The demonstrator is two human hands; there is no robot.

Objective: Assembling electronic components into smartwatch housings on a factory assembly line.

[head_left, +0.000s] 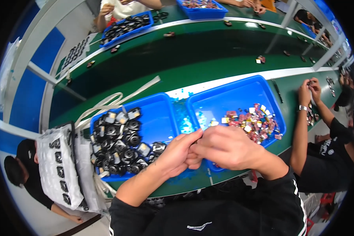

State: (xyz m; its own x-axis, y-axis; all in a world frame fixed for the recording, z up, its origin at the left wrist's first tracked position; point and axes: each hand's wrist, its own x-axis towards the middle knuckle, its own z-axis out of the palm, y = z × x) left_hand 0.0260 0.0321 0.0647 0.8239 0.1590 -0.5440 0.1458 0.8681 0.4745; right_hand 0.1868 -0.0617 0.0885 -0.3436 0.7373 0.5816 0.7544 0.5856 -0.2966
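Observation:
My left hand (181, 154) and my right hand (227, 148) meet in front of my chest, over the gap between two blue trays. Both are closed with fingertips pressed together, and whatever they pinch is hidden. Under and beside my left hand is the left blue tray (158, 118), its left part heaped with black, camera-like units (120, 143), some showing round faces and others grey square patches. Behind my right hand, the right blue tray (228, 100) holds many small reddish parts (259, 125) with white and yellow squares, gathered toward its near right side.
Pale straps (118, 103) lie behind the left tray. Left of it stands a stack of white plastic trays (59, 167). A thin dark tool (277, 91) lies right of the right tray. Beyond runs a green conveyor belt (208, 43) carrying scattered parts. Co-workers sit at right and across.

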